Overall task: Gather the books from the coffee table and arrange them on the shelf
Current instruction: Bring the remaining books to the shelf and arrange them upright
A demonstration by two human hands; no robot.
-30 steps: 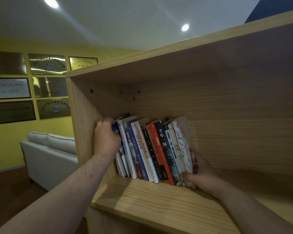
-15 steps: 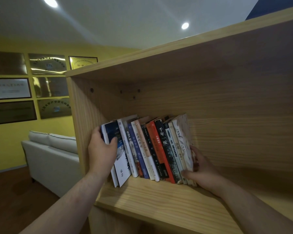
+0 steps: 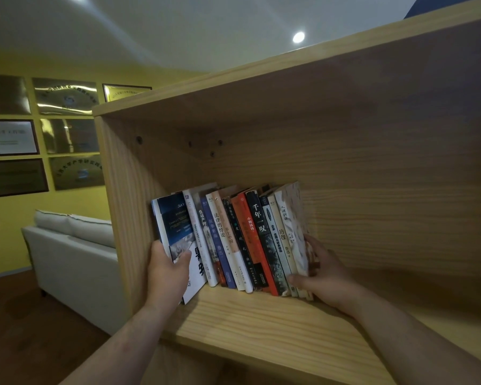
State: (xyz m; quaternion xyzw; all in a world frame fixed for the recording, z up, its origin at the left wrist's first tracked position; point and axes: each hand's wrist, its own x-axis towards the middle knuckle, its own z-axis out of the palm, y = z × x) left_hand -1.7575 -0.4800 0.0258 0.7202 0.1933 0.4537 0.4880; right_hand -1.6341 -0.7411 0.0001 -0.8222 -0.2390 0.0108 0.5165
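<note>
Presently, the left hand (image 3: pixel 167 273) grips one glossy blue-covered paperback (image 3: pixel 175 226) at the left end of the pale, grained wooden shelf (image 3: pixel 261 323). Beside it the right hand (image 3: pixel 322 276) clasps the right end of the upright paperbacks (image 3: pixel 250 240), about ten slim spines.

My left grip (image 3: pixel 168 269) held a blue-and-white book (image 3: pixel 175 226) by its lower part, thumb on the front cover. The book stood tilted and forward of the row of books (image 3: pixel 250 240) just right of that grip. My right grip (image 3: pixel 321 276) clasped the far end of the row, thumb across the feet of the spines, fingers against the outer cover of the last pale volume. Both grips sat low over the shelf board (image 3: pixel 261 323). Its side panel (image 3: pixel 122 204) stood just left of the left grip. Farther left I saw a pale sofa (image 3: pixel 75 257) and framed plaques (image 3: pixel 64 95) on a yellow wall.
</note>
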